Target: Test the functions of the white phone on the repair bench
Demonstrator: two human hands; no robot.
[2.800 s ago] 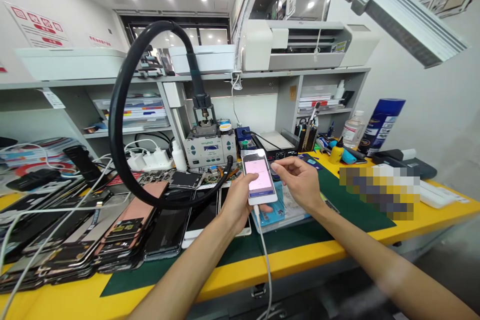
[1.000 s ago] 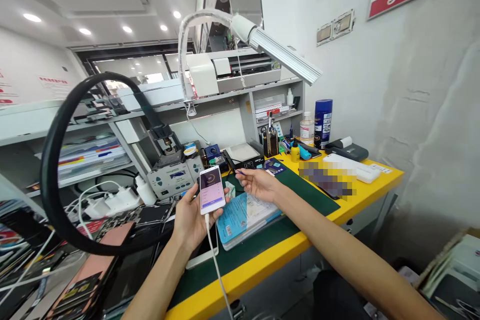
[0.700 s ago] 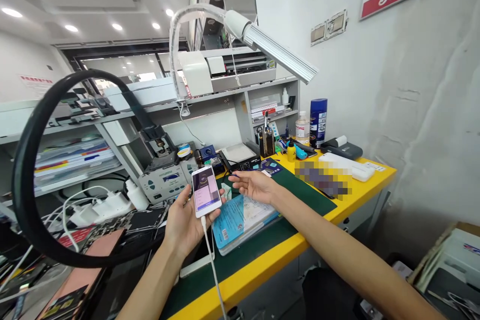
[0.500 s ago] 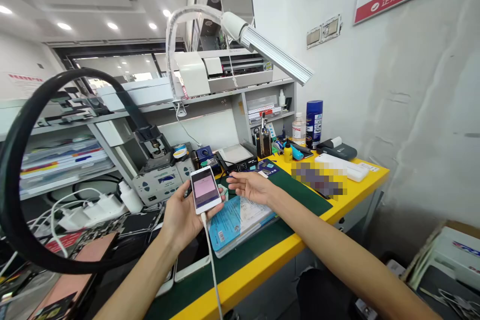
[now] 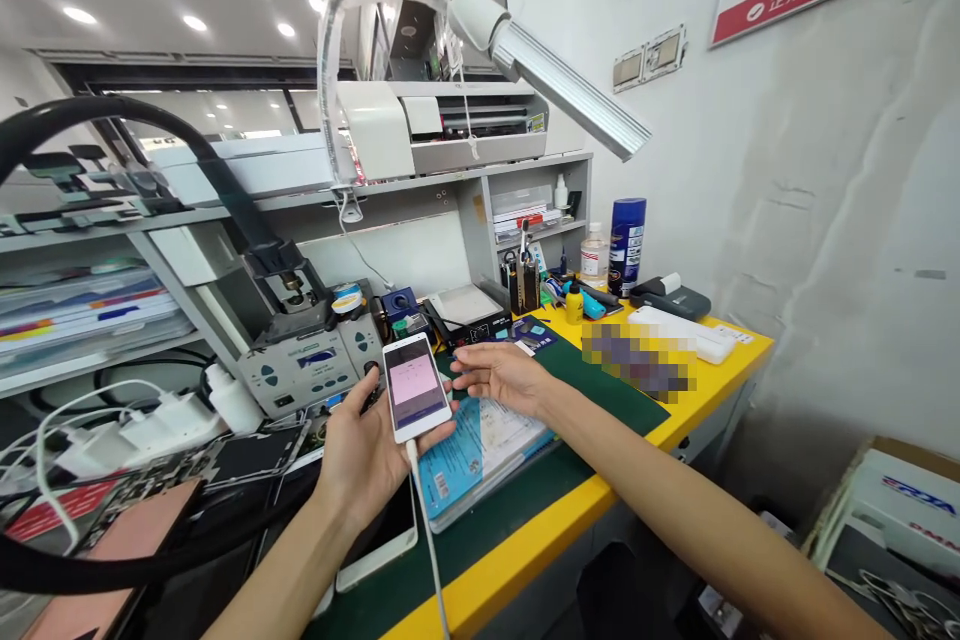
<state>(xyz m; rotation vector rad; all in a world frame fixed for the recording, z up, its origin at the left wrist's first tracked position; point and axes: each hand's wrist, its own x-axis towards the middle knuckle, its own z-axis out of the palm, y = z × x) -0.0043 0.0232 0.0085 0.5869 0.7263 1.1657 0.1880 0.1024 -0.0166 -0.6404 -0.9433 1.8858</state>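
A white smartphone (image 5: 417,386) with a lit pink screen rests in my left hand (image 5: 366,450), tilted up toward me. The fingers support it from below and behind, with the thumb off to its left side. Plugged into its bottom end is a white cable (image 5: 426,530), which runs down past the bench edge. My right hand (image 5: 501,378) hovers just right of the phone, palm turned toward it. Its fingers are loosely bent and hold nothing that I can see. Under both hands lies a blue-and-white packaged booklet or folder (image 5: 469,460).
On the left stand a grey soldering or hot-air station (image 5: 304,370), a black hose (image 5: 225,190) and white plugs (image 5: 161,430). A lamp (image 5: 570,85) arches overhead. A blue spray can (image 5: 627,245), yellow bottle (image 5: 574,304) and white power bank-like block (image 5: 682,334) stand right on the yellow bench (image 5: 525,560).
The view has shifted slightly. My right hand has come closer to the phone's right edge. On the pink screen, faint text or marks now show. My left hand keeps its hold.
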